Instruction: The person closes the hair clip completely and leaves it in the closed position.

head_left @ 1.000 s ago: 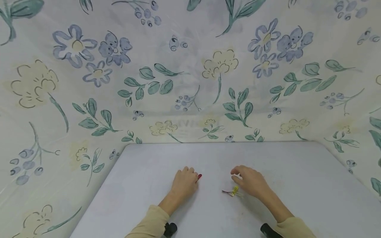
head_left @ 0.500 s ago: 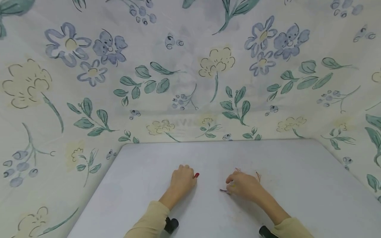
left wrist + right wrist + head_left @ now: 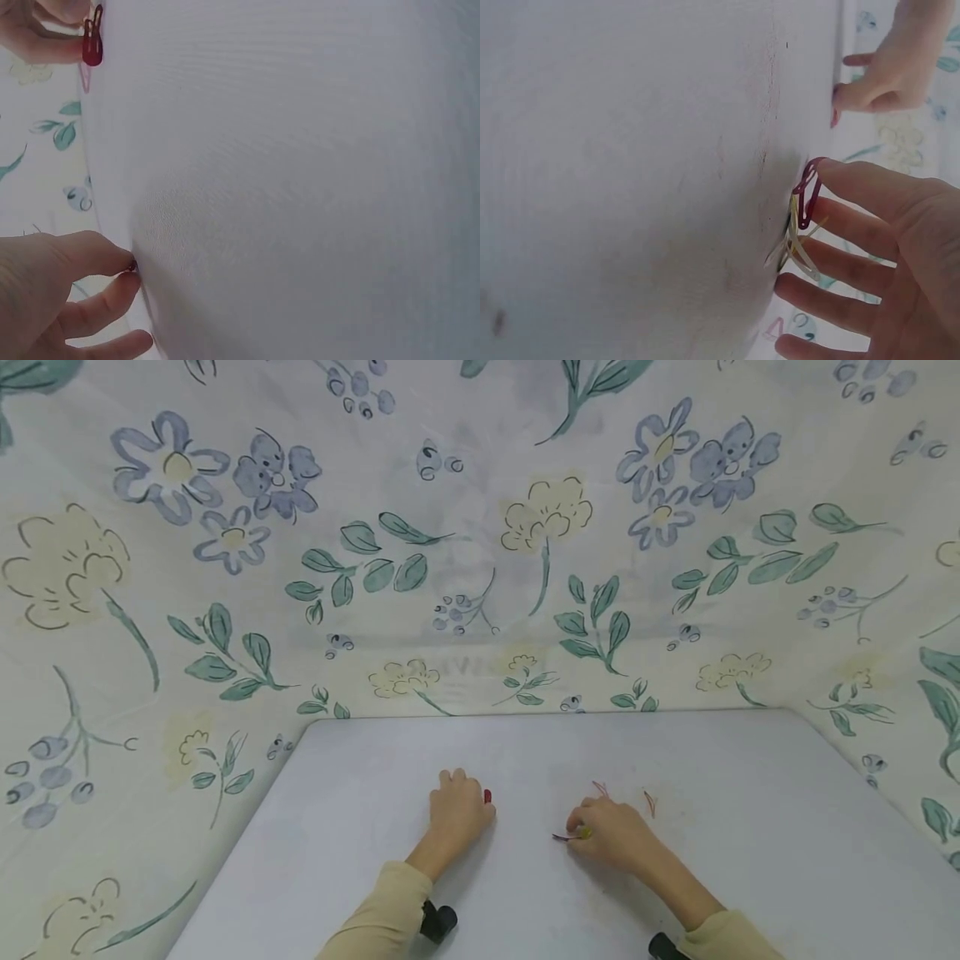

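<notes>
My left hand point(image 3: 457, 806) is on the left of the white table and pinches a red hair clip point(image 3: 487, 796) between thumb and index finger; only a dark bit of it shows in the left wrist view. To the right, my right hand point(image 3: 615, 835) pinches a dark red snap hair clip point(image 3: 810, 193) by its end, between thumb and forefinger. Just under that clip are yellow and pale hair clips point(image 3: 799, 251), crossing one another close to the fingers. In the head view the palm and fingers partly cover this group.
Beyond the right hand lie a reddish-orange clip point(image 3: 600, 788) and another orange clip point(image 3: 650, 804). A floral-printed cloth point(image 3: 465, 568) rises behind the white table point(image 3: 525, 910) and at its sides. Black wrist devices point(image 3: 438, 923) sit below both hands.
My right hand has come down and left from above the clips and now pinches one, uncovering the orange clips behind it. The left hand keeps its clip, which has turned more upright.
</notes>
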A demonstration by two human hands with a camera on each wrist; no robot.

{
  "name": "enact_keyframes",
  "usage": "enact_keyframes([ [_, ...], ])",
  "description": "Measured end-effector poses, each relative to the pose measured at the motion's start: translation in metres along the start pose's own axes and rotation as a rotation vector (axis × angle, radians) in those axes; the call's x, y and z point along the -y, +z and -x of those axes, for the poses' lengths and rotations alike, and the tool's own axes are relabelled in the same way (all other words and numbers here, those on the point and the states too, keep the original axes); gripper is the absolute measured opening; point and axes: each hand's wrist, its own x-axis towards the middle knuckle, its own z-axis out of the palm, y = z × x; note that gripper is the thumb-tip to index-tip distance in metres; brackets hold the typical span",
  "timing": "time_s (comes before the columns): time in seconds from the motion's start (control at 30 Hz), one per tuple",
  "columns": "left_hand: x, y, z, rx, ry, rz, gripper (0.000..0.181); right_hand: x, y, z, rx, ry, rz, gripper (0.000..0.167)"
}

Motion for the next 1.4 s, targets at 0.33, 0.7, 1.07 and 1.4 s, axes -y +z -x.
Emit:
enact_keyframes([
  [0.33, 0.002, -0.002, 0.001, 0.008, -0.018, 0.049, 0.026, 0.001, -0.002, 0.003, -0.007, 0.032, 0.003, 0.011],
  [0.7, -0.020, -0.012, 0.007, -0.066, 0.167, 0.063, 0.020, -0.003, -0.007, 0.007, -0.002, 0.036, -0.007, 0.014],
  [1.07, -0.056, -0.014, 0.015, 0.105, 0.432, 0.057, 0.016, -0.007, -0.006, 0.008, -0.031, 0.026, 0.003, 0.017],
  [1.4, -0.063, -0.004, 0.020, 0.161, 0.486, 0.034, 0.016, -0.008, -0.001, 0.009, -0.055, -0.017, 0.008, 0.011],
])
